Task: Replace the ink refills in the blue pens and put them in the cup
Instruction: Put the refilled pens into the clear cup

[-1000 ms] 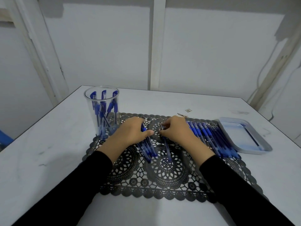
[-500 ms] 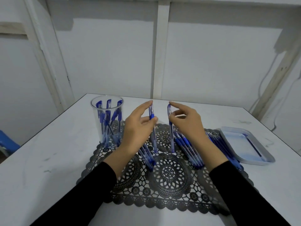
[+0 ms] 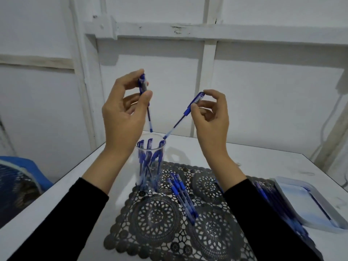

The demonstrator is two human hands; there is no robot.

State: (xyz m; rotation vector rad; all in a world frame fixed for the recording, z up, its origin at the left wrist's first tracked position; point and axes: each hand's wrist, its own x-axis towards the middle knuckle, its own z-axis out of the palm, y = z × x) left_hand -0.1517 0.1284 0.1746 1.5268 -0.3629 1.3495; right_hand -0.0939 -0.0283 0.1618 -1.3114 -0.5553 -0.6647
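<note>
On the lace mat (image 3: 156,219) nearest me lie a few loose pens (image 3: 183,199). A longer row (image 3: 273,200) to the right is half hidden behind my sleeve and blurred beside the tray (image 3: 310,202). Beyond stands the cup (image 3: 150,162), already holding pens. Above it my left hand (image 3: 124,113) pinches the first pen (image 3: 149,117) near its top, nearly upright, tip just over the rim. My right hand (image 3: 212,119) pinches the second pen (image 3: 179,121), slanted down-left, tip at the rim's right edge. The left looks better lined up to drop. Whether their refills are new I cannot tell.
</note>
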